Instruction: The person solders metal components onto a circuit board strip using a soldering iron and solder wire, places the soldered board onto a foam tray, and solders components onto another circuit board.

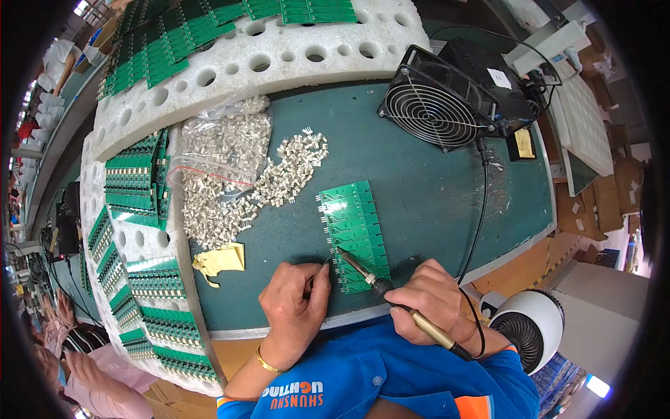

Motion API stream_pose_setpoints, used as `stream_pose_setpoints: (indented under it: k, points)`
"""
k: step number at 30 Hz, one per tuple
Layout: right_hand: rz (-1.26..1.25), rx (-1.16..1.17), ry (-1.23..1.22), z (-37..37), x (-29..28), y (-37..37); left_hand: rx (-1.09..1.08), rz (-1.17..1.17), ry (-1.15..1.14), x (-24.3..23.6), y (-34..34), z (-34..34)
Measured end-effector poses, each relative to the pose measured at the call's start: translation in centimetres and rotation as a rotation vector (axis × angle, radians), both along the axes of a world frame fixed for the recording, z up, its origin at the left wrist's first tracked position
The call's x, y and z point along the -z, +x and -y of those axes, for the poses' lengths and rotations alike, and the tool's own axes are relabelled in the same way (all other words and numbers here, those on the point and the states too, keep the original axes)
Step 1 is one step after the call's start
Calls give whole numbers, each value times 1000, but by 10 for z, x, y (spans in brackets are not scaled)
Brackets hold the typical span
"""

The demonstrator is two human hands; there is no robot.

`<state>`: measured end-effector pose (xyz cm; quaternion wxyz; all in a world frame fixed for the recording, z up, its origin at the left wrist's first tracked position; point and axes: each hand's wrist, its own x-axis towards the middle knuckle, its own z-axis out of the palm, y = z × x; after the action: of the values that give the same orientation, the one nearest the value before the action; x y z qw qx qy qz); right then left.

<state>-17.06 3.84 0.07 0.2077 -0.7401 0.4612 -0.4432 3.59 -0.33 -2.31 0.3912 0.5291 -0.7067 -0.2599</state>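
A green circuit board panel (356,216) lies on the bench in front of me, with small white pin connectors along its left edge. My right hand (431,299) grips a soldering iron (433,329) like a pen, and the iron's tip is at the connectors on the panel's left edge. Beside that edge my left hand (296,297) is closed in a pinch. A thin strand of solder wire (328,259) shows at its fingertips, reaching toward the iron's tip; the rest of it is hidden in the hand.
Loose white connectors (289,171) spill from a clear plastic bag (227,143). Foam blocks (286,61) hold many green boards at the back and left. A black fan (436,105) stands back right; the iron's cord (484,202) crosses the right side. Yellow paper (222,260) lies near left.
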Motion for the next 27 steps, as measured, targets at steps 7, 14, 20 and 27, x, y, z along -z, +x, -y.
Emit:
stream_pose_setpoints:
  k: [7,14,20,27]
  points:
    - [-2,1,-5,0,0,-1,8,-2,-13,-1,-2,1]
    - [-3,-2,-13,0,1,0,21,9,-22,0,-2,2]
    - [-18,-1,-8,-1,0,0,39,27,-39,1,-3,3]
    - [-41,-10,-5,-3,-2,0,38,29,-31,0,-4,1]
